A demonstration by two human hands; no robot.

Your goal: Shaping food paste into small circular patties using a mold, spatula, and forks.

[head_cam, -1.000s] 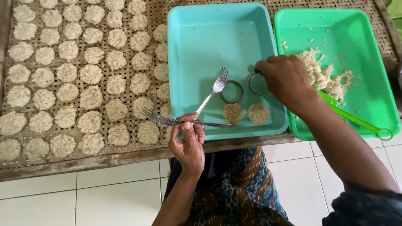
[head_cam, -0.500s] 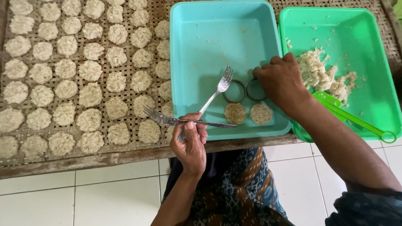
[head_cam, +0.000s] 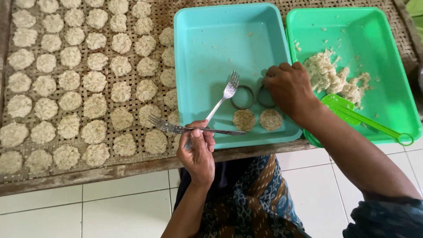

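My left hand [head_cam: 197, 152] grips two metal forks [head_cam: 222, 97] at the front edge of the turquoise tray [head_cam: 211, 39]; one fork points into the tray, the other lies crosswise over the woven mat. My right hand [head_cam: 288, 90] rests inside the tray on a metal ring [head_cam: 264, 99], with a second ring [head_cam: 243, 97] beside it. Two pressed round rice patties [head_cam: 244, 120] lie in front of the rings.
A green tray [head_cam: 387, 48] on the right holds a heap of cooked rice mixture [head_cam: 328, 75] and a green plastic spatula [head_cam: 365, 121]. Several round patties [head_cam: 70, 83] in rows cover the woven bamboo mat [head_cam: 154, 17]. White floor tiles lie below.
My right hand has shifted slightly left and down onto the ring. The left hand and forks have stayed in place.
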